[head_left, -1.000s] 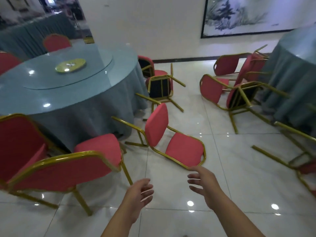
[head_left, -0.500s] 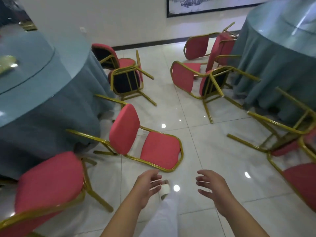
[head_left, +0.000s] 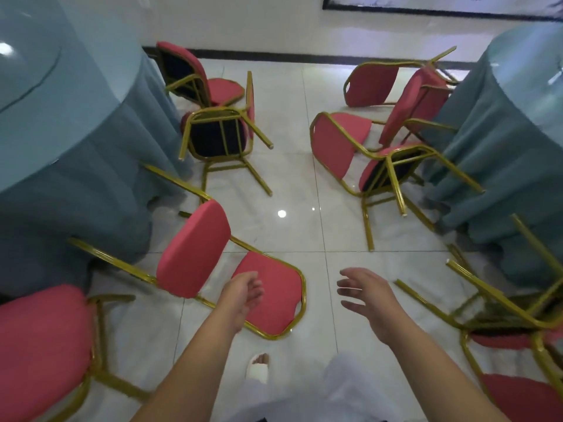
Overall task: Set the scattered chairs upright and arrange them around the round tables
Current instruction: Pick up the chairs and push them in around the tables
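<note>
Glossy tile floor (head_left: 274, 193) between the left round table (head_left: 76, 132) and the right round table (head_left: 502, 132). Fingers loosely curled on left hand (head_left: 243, 295), spread on right hand (head_left: 362, 296); both empty. They hover at the nearest tipped chair (head_left: 192, 248), likely to right it. Contact unclear. Chairs at the lower corners are cut off and blurred.
</note>
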The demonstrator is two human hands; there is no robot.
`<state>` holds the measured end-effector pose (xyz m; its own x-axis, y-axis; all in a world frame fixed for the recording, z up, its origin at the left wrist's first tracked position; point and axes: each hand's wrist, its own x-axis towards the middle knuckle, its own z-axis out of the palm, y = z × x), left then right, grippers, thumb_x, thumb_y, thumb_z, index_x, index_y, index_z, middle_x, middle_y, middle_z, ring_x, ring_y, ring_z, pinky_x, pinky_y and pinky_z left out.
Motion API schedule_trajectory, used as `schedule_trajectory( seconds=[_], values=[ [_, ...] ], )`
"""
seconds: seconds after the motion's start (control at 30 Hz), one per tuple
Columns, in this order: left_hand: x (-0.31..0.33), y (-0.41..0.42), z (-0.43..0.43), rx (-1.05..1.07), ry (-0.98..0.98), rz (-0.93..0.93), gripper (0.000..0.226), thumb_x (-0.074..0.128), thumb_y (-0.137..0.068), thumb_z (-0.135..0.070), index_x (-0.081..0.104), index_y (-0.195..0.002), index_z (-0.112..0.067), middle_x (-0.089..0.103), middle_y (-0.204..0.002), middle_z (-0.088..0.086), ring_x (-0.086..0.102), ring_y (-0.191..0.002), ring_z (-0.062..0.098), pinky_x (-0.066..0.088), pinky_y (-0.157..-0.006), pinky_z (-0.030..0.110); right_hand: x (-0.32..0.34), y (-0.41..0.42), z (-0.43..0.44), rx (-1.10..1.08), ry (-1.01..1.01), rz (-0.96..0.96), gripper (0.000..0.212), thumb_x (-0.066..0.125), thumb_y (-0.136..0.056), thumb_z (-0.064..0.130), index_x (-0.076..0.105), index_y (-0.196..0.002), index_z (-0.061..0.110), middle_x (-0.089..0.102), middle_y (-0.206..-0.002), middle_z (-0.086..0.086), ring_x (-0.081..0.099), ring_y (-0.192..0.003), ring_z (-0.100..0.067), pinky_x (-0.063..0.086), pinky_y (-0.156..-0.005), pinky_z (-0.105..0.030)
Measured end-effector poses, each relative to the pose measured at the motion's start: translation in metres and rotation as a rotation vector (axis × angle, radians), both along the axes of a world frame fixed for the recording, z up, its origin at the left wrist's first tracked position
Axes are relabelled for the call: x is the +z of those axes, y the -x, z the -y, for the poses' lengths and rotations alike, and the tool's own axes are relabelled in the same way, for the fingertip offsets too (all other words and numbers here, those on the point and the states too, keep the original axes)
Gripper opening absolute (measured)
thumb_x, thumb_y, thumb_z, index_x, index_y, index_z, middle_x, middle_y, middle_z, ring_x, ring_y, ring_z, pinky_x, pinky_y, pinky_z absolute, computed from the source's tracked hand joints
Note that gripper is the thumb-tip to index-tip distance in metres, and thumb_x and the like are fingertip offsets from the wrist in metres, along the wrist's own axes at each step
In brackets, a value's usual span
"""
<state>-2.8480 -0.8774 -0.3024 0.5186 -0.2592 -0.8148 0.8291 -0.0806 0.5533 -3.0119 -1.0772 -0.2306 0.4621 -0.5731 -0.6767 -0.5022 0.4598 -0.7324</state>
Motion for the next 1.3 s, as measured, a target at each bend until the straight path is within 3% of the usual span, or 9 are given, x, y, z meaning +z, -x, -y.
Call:
schedule_trajectory(
  seconds=[0.2,0.43,0.57,0.73,0.87,1.0,1.2,1.23,1.3],
  values=[
    [-0.018,-0.011,0.033,0.21,-0.039,-0.068,0.011,0.061,-0.094,-0.016,0.064,-0.101,-0.008,0.065,-0.077,0.004,0.061,-0.066,0.016,0.051,-0.065,0.03,-0.047,-0.064,0.085,0.24,-0.071,-0.095,0.019,0.064,-0.089,0.021,0.069,-0.103,0.009,0.072,-0.094,-0.012,0.068,-0.085,-0.025,0.056,-0.073,-0.036],
    [-0.036,0.051,0.059,0.804,-0.143,-0.114,0.011,0.06,-0.093,-0.016,0.062,-0.099,-0.007,0.063,-0.09,0.009,0.06,-0.078,0.022,0.05,-0.07,0.031,-0.093,-0.131,0.187,0.721,-0.094,-0.179,0.016,0.065,-0.089,0.024,0.07,-0.098,0.012,0.072,-0.09,-0.01,0.068,-0.081,-0.024,0.054,-0.068,-0.034],
    [-0.052,0.11,0.088,0.823,-0.154,-0.293,0.016,0.06,-0.093,-0.017,0.062,-0.106,-0.007,0.063,-0.093,0.01,0.061,-0.081,0.023,0.051,-0.071,0.032,-0.11,-0.135,0.223,0.789,-0.06,-0.277,0.019,0.065,-0.09,0.023,0.067,-0.102,0.009,0.068,-0.093,-0.012,0.065,-0.081,-0.025,0.053,-0.069,-0.034],
    [-0.098,0.154,0.108,0.832,-0.243,-0.364,0.024,0.061,-0.094,-0.017,0.062,-0.115,-0.006,0.066,-0.095,0.011,0.064,-0.084,0.023,0.051,-0.068,0.032,-0.151,-0.127,0.23,0.899,-0.016,-0.421,0.019,0.065,-0.091,0.023,0.066,-0.103,0.01,0.067,-0.097,-0.013,0.064,-0.083,-0.025,0.055,-0.073,-0.036],
    [-0.183,0.169,0.112,0.748,-0.266,-0.458,0.031,0.062,-0.094,-0.02,0.062,-0.12,-0.003,0.065,-0.096,0.013,0.063,-0.085,0.025,0.051,-0.073,0.034,-0.228,-0.119,0.224,0.987,0.052,-0.513,0.018,0.069,-0.09,0.025,0.066,-0.101,0.011,0.067,-0.098,-0.012,0.064,-0.083,-0.024,0.055,-0.073,-0.035],
    [-0.306,0.156,0.104,0.728,-0.312,-0.471,0.038,0.063,-0.094,-0.025,0.06,-0.125,-0.003,0.063,-0.102,0.01,0.059,-0.093,0.025,0.047,-0.083,0.037,-0.352,-0.128,0.211,1.107,0.12,-0.597,0.031,0.067,-0.091,0.037,0.06,-0.108,0.012,0.062,-0.106,-0.011,0.061,-0.095,-0.026,0.053,-0.079,-0.04],
    [-0.512,0.113,0.087,0.744,-0.315,-0.436,0.063,0.064,-0.093,-0.041,0.043,-0.146,-0.013,0.046,-0.144,0.011,0.042,-0.132,0.027,0.032,-0.11,0.042,-0.558,-0.185,0.18,1.093,0.199,-0.603,0.051,0.071,-0.086,0.043,0.06,-0.11,0.0,0.052,-0.087,-0.009,0.053,-0.078,-0.026,0.046,-0.076,-0.041],
    [-0.545,0.104,0.086,0.748,-0.321,-0.419,0.069,0.064,-0.092,-0.044,0.039,-0.149,-0.014,0.04,-0.151,0.01,0.037,-0.138,0.028,0.029,-0.112,0.043,-0.589,-0.197,0.174,1.073,0.211,-0.575,0.06,0.074,-0.083,0.045,0.058,-0.118,-0.002,0.053,-0.092,-0.01,0.057,-0.083,-0.029,0.048,-0.08,-0.043],
    [-0.614,0.09,0.084,0.799,-0.334,-0.4,0.081,0.067,-0.088,-0.05,0.034,-0.151,-0.013,0.036,-0.155,0.01,0.033,-0.141,0.03,0.027,-0.113,0.044,-0.658,-0.216,0.165,1.055,0.219,-0.522,0.088,0.078,-0.075,0.05,0.044,-0.141,0.004,0.055,-0.122,-0.013,0.056,-0.113,-0.035,0.046,-0.091,-0.046]
  ],
)
